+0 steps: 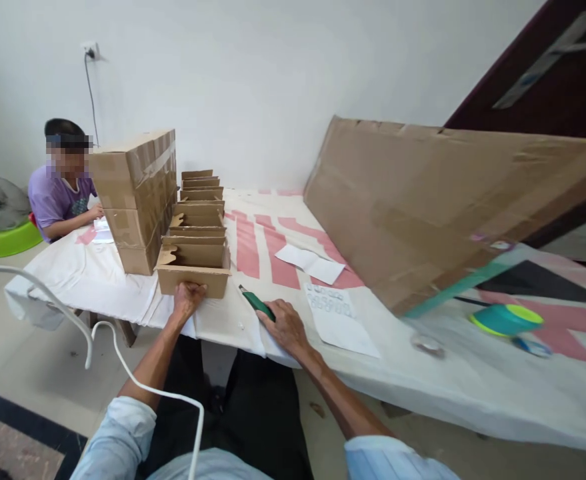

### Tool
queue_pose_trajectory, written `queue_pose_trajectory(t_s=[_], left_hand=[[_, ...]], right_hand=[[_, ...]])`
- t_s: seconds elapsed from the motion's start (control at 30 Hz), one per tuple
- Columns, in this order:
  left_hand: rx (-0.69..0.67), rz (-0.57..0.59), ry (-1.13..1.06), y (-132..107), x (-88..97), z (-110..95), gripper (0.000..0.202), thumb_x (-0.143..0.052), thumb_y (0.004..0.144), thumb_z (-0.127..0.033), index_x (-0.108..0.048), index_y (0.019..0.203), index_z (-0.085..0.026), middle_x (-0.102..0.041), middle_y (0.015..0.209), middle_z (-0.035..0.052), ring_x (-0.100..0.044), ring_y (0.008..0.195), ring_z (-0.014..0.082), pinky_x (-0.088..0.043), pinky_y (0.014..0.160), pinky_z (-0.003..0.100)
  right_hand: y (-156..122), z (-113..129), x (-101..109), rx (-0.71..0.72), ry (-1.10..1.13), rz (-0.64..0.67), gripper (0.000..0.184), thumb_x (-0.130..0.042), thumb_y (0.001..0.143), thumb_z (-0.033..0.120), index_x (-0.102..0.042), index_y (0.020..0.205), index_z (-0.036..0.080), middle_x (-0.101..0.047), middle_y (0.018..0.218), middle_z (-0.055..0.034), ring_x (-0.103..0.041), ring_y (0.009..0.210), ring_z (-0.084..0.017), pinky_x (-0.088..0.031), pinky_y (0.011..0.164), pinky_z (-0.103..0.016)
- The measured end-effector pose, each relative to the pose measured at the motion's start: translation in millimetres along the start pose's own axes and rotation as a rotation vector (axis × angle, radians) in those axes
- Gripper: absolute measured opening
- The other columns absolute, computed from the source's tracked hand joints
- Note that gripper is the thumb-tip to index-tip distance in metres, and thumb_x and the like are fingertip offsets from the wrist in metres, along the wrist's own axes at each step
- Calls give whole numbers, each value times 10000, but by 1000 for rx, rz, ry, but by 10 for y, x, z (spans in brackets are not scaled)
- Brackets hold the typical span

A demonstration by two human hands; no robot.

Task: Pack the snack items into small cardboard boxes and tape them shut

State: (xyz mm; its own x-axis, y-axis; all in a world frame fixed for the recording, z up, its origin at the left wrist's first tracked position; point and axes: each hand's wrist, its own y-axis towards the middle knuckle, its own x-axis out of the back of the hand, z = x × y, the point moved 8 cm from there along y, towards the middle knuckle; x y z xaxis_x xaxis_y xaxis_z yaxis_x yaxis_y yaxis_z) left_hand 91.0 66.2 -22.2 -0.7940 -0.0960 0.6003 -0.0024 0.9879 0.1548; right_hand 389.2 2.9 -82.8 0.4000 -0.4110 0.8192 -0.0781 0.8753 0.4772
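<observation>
The fingertips of the left hand (187, 300) are hidden at the foot of the nearest box (193, 275), so I cannot tell whether its grip is clamped or merely pressing there. The right hand (285, 325) covers the rear end of a green tool (259, 303). The big carton (413, 207) is cut off at the right edge; the tape roll (427, 345) and the teal roll (505, 319) are blurred. Print on the nearer sheet (345, 327) is too small to read. A co-worker (63, 193) is partly screened by the stack (145, 200), and what lies at their hand is hard to make out.

The nearest box stands at 12 o'clock from the left hand, touching it. The right grip is closed around the green tool, whose dark tip points to 10 o'clock, just beside the box. The nearer sheet lies at 3 o'clock from the right hand, the folded sheet (310, 263) at 1 o'clock.

The nearest box is open-topped, showing brown inner walls and a notched flap at 9 o'clock; its floor is in shadow. More open boxes (200, 213) line up behind it toward 12 o'clock on the surface (273, 200). The stack, taped cartons with contents hidden, stands just beside that row at 10 o'clock.
</observation>
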Motion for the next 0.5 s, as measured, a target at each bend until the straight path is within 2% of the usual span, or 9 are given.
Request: queue_pose_trajectory(t_s=[0.17, 0.37, 0.5], left_hand=[[-4, 5, -41, 125, 0, 18, 436, -668, 889, -443, -709, 528, -202, -651, 508, 40, -617, 559, 194, -400, 597, 303], [-11, 8, -60, 377, 42, -32, 407, -649, 858, -470, -735, 552, -216, -725, 563, 72, -676, 613, 241, -469, 645, 333], [-23, 9, -51, 443, 62, -59, 394, -642, 838, -510, -763, 592, -227, -773, 635, 90, -719, 678, 276, -503, 695, 361]], right_hand=[[20, 37, 9, -42, -18, -29, 222, -590, 1035, 371, -740, 1060, 210, -710, 1017, -116, -609, 995, -286, -446, 869, -387], [111, 79, 41, -82, -16, 13, 195, -652, 1021, 340, -741, 1121, 199, -704, 1072, -104, -599, 1035, -270, -430, 910, -372], [159, 107, 77, -110, -55, 9, 189, -694, 1005, 335, -747, 1131, 204, -696, 1082, -94, -590, 1055, -266, -420, 894, -362]])
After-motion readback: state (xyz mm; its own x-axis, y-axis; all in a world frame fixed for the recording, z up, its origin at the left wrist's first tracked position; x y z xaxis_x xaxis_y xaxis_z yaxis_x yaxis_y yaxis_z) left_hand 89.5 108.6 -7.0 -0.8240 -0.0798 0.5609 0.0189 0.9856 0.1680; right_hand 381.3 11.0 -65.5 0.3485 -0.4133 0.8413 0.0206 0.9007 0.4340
